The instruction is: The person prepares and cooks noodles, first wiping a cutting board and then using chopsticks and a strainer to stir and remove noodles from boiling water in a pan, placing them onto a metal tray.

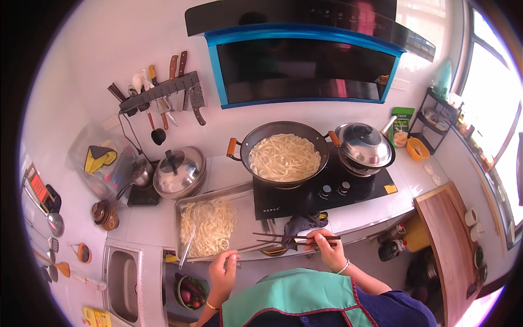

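The white desk (143,231) carries a shallow metal tray (249,210), probably set near for easy reach, with pale, tangled noodles (212,231). The left hand (222,272) is by its front edge, grip unclear. A dark wok (282,128) holds wetter-looking noodles (285,158); the right hand (328,252) pinches long chopsticks (280,236), perhaps for control.

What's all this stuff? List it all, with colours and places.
Hood: one, black and blue, top centre
Knife rack: one, grey, left of hood
Stove: one, black, centre
Wok: one, dark, stove's left
Lidded pan: one, silver lid, stove's right
Tray: one, silver, left of stove
Noodles: uncountable, pale, wok and tray
Skimmer: one, silver, on tray noodles
Lidded pot: one, silver, behind tray
Sink: one, silver, lower left
Basket: one, yellow, right rear
Wooden surface: one, brown, right
Chopsticks: two, dark, right hand
Apron: one, green, worn
Left hand: one, bare, near tray
Right hand: one, bare, holding chopsticks
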{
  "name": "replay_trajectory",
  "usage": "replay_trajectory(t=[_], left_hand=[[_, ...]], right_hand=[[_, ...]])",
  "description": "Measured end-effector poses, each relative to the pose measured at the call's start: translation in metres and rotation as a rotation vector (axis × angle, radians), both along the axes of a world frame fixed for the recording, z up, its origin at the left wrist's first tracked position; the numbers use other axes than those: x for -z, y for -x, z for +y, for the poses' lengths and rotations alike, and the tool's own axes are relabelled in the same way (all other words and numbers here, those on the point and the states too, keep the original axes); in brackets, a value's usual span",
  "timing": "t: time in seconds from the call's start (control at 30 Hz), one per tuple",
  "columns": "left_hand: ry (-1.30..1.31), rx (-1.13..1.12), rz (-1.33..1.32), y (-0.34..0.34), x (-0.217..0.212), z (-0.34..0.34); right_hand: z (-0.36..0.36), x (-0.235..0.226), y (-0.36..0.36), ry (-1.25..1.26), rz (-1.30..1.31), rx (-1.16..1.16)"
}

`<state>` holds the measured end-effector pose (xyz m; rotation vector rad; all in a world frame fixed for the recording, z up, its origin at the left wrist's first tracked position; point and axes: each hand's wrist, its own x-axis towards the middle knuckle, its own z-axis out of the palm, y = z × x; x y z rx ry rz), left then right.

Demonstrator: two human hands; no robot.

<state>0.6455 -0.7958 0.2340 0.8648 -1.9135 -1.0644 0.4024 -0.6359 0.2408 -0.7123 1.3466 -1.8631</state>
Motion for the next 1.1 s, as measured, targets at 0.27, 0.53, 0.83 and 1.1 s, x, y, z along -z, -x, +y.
replay_trajectory(t=[0.27, 0.53, 0.83, 1.1], left_hand=[[0.028, -0.031, 0.042, 0.060, 0.003, 0.034], [-0.022, -0.013, -0.025, 0.098, 0.000, 0.068], [0.064, -0.020, -0.009, 0.079, -0.024, 0.044], [0.044, -0.003, -0.063, 0.050, -0.017, 0.038]], right_hand=[[0.020, 0.006, 0.076, 0.034, 0.011, -0.028], [0.031, 0.010, 0.116, 0.015, 0.001, -0.067], [0.021, 0.011, 0.095, 0.043, 0.033, 0.002], [0.002, 0.013, 0.065, 0.042, 0.076, 0.020]])
